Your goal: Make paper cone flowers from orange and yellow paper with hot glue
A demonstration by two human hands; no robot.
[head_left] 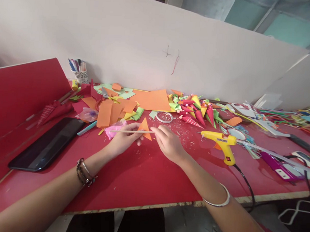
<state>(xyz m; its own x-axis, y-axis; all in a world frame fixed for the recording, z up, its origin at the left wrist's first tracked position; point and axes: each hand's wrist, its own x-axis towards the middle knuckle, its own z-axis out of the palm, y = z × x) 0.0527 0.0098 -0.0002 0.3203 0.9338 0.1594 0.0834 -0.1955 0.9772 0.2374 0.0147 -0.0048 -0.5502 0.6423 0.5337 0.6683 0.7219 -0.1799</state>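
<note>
My left hand (123,139), with bracelets at the wrist, is closed on a pointed piece of orange paper (144,125) held tip up above the red table. Whether the paper is flat or folded into a cone I cannot tell. My right hand (169,144) pinches the right end of a thin wooden stick (128,131). The stick lies level across the orange paper and over the left hand's fingers. Just behind the left hand is a crumpled pink wrapper (109,131), and beyond the right hand lies a round clear ring (164,117) among small scraps.
A yellow hot glue gun (223,143) with a black cord lies right of my right hand, near a purple power strip (278,166). Paper cones (196,109) are heaped at the back. To the left are a black phone (48,144), orange paper sheets (107,114) and a pen cup (81,77).
</note>
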